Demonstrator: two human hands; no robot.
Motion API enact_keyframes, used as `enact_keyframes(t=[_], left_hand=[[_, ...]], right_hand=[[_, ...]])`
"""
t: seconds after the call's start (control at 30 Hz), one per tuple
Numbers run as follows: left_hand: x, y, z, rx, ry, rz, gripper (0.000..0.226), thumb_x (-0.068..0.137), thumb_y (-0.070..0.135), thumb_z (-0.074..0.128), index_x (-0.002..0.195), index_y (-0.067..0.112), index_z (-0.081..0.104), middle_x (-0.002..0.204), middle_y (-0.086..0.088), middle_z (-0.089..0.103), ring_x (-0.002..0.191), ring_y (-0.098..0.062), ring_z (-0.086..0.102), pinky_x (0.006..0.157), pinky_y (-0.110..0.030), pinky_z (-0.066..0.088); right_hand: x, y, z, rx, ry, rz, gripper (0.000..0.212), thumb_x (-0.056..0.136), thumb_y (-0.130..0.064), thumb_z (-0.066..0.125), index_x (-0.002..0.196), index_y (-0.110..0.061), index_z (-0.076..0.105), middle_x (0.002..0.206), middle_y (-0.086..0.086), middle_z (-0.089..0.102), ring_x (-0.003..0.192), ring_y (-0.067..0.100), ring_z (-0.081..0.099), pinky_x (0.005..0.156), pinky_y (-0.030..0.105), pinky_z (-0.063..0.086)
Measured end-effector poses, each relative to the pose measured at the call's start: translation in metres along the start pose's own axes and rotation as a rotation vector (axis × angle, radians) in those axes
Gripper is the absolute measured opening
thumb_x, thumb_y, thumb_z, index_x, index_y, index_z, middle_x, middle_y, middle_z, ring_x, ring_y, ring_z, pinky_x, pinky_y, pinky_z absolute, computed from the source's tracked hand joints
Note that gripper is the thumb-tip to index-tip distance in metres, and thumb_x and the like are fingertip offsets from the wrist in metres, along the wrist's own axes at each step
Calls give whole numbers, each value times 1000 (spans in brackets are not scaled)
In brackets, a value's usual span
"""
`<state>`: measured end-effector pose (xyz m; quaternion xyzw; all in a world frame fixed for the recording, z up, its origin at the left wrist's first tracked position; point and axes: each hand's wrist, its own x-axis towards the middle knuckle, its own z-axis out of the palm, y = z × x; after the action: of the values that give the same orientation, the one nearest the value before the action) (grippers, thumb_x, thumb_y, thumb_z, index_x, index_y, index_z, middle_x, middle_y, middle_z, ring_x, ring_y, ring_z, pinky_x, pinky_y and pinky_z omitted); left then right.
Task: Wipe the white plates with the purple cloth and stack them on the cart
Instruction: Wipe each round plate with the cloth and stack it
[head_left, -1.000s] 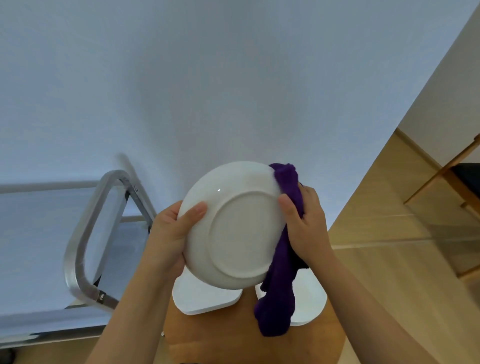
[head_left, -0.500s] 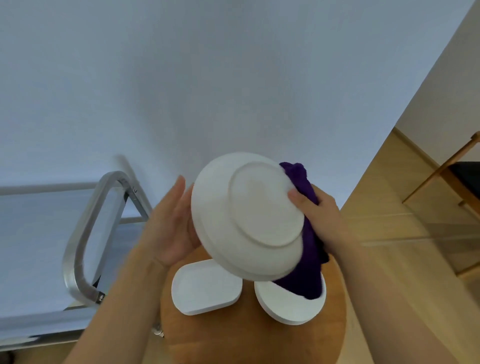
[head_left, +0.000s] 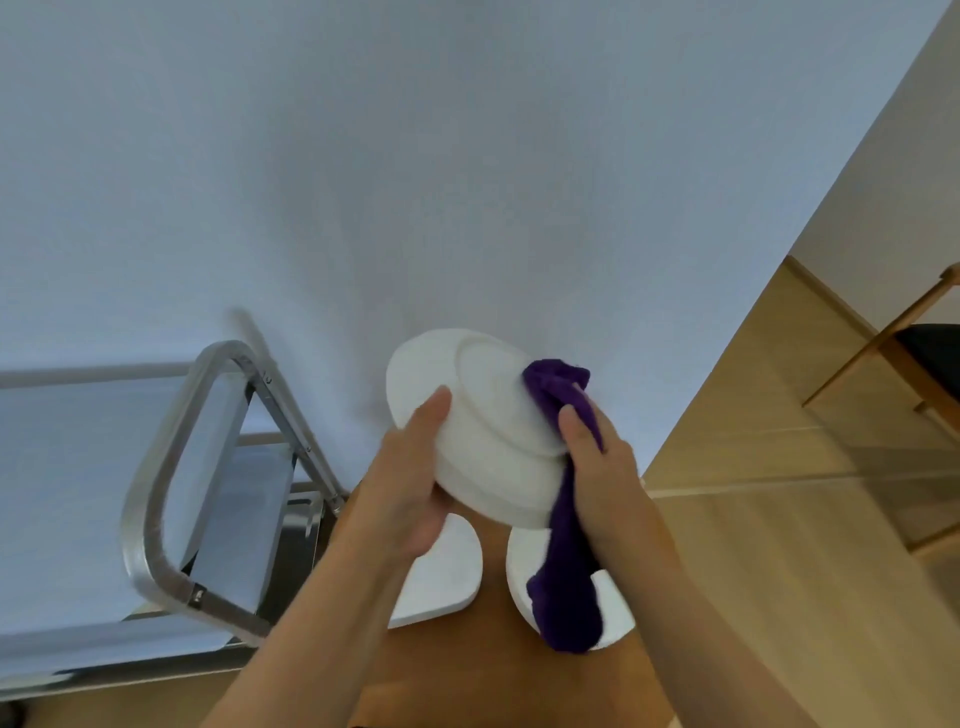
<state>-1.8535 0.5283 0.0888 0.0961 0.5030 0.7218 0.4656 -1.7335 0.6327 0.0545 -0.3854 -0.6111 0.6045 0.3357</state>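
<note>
I hold a round white plate (head_left: 483, 431) upside down and tilted, its underside facing me. My left hand (head_left: 410, 483) grips its near-left rim, thumb on the underside. My right hand (head_left: 597, 467) presses the purple cloth (head_left: 563, 519) against the plate's right side; the cloth's tail hangs down below the hand. Under the plate, on a round wooden table (head_left: 493, 649), lie a rounded rectangular white plate (head_left: 447, 577) and a round white plate (head_left: 524, 566), both partly hidden. The metal cart (head_left: 171, 493) stands to the left.
A pale wall fills the upper view. The cart's steel handle loop rises beside the table's left edge, with its flat top surface stretching left. At the far right a wooden chair (head_left: 914, 358) stands on the wood floor.
The plate has been turned and tipped further away. My left hand, open beside it half a second ago, now grips its rim. The cloth has shifted onto the underside's right edge.
</note>
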Motion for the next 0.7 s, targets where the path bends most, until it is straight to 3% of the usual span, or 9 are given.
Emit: enact_keyframes(t=[0.07, 0.17, 0.23, 0.37, 0.5, 0.57, 0.6, 0.67, 0.7], left_hand=[[0, -13, 16, 19, 75, 50, 18, 88, 39, 55, 99, 26, 59, 83, 5, 75, 75, -14, 72, 69, -40, 58], [-2, -28, 26, 88, 136, 121, 17, 91, 40, 53, 97, 27, 62, 83, 5, 75, 76, -12, 72, 59, -27, 56], [-3, -33, 26, 203, 174, 169, 19, 91, 45, 51, 95, 30, 62, 83, 5, 74, 76, -12, 71, 56, -21, 54], [-8, -39, 23, 390, 197, 207, 14, 93, 42, 49, 100, 33, 56, 90, 9, 67, 78, -6, 65, 55, -12, 49], [-16, -39, 20, 433, 51, 228, 10, 95, 33, 48, 87, 36, 52, 64, 22, 67, 65, 16, 59, 45, -3, 42], [-16, -38, 19, 458, 11, 217, 9, 95, 34, 47, 91, 34, 55, 69, 24, 68, 70, 11, 62, 49, -5, 45], [-15, -38, 18, 478, -12, 201, 9, 94, 36, 48, 94, 33, 56, 75, 18, 70, 74, 5, 65, 52, -7, 47], [-14, -38, 16, 523, -34, 195, 8, 93, 38, 49, 92, 34, 56, 76, 16, 69, 75, 5, 65, 53, -8, 47], [-13, -38, 15, 534, -34, 200, 8, 94, 37, 49, 89, 34, 55, 71, 19, 69, 71, 8, 63, 50, -7, 46]], right_hand=[[-19, -1, 22, -57, 76, -117, 40, 90, -48, 46, 128, -36, 51, 122, -16, 57, 110, 0, 53, 88, 10, 44], [-29, -7, 42, -154, 84, -248, 42, 91, -48, 37, 131, -41, 46, 130, -27, 45, 127, 4, 42, 104, 27, 39], [-30, -10, 45, -155, 26, -250, 35, 95, -52, 36, 126, -41, 48, 123, -24, 53, 119, 3, 49, 99, 26, 44], [-17, -13, 35, -78, 8, 49, 47, 91, -60, 30, 124, -34, 52, 114, -6, 63, 98, 8, 60, 73, 15, 50], [18, -32, 22, -61, -72, 441, 63, 92, -67, 25, 126, -22, 53, 109, 0, 61, 95, 17, 59, 68, 29, 48], [25, -34, 20, -102, -135, 416, 68, 90, -69, 24, 138, -26, 44, 133, 0, 53, 118, 22, 52, 92, 39, 48], [25, -34, 21, -123, -162, 363, 67, 89, -70, 23, 144, -32, 36, 145, -2, 42, 130, 21, 42, 104, 44, 39], [18, -35, 25, -139, -240, 286, 64, 89, -71, 20, 146, -42, 24, 152, -7, 31, 139, 19, 30, 112, 46, 29], [13, -36, 24, -144, -275, 265, 63, 89, -71, 19, 146, -44, 24, 151, -7, 33, 138, 18, 32, 111, 45, 32]])
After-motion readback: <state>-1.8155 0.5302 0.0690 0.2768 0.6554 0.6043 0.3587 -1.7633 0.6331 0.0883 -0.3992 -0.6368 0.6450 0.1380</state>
